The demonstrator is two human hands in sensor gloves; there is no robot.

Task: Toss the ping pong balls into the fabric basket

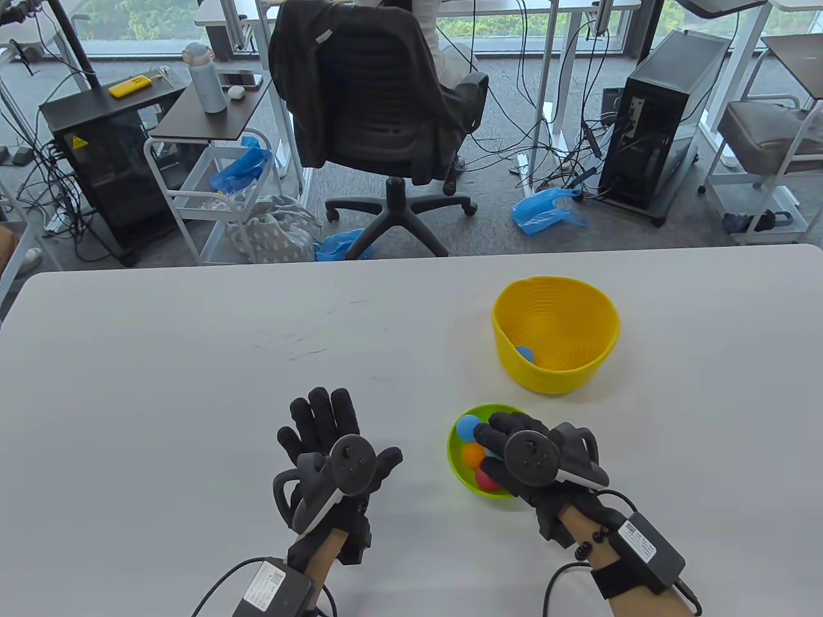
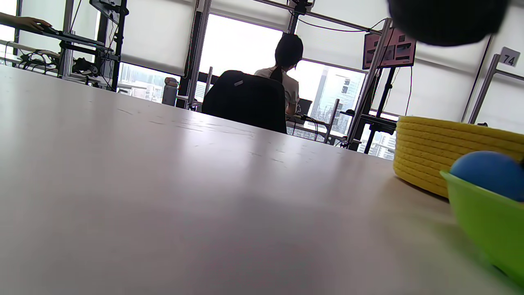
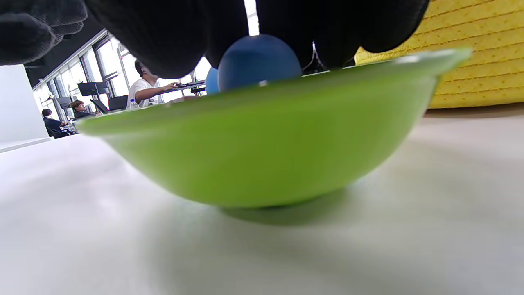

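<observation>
The yellow fabric basket (image 1: 556,334) stands at the right middle of the white table, with a blue ball (image 1: 525,353) inside. In front of it a green bowl (image 1: 458,464) holds blue (image 1: 467,424), orange (image 1: 472,455) and red (image 1: 487,481) balls. My right hand (image 1: 498,443) reaches into the bowl. In the right wrist view its fingers (image 3: 163,37) sit on both sides of a blue ball (image 3: 259,61) at the bowl's rim (image 3: 262,135). My left hand (image 1: 325,418) lies flat on the table left of the bowl, fingers spread, holding nothing.
The left wrist view shows the basket (image 2: 450,151) and the bowl (image 2: 487,217) to the right across bare table. Beyond the table's far edge are an office chair (image 1: 379,109), a cart, cables and a computer tower (image 1: 656,122).
</observation>
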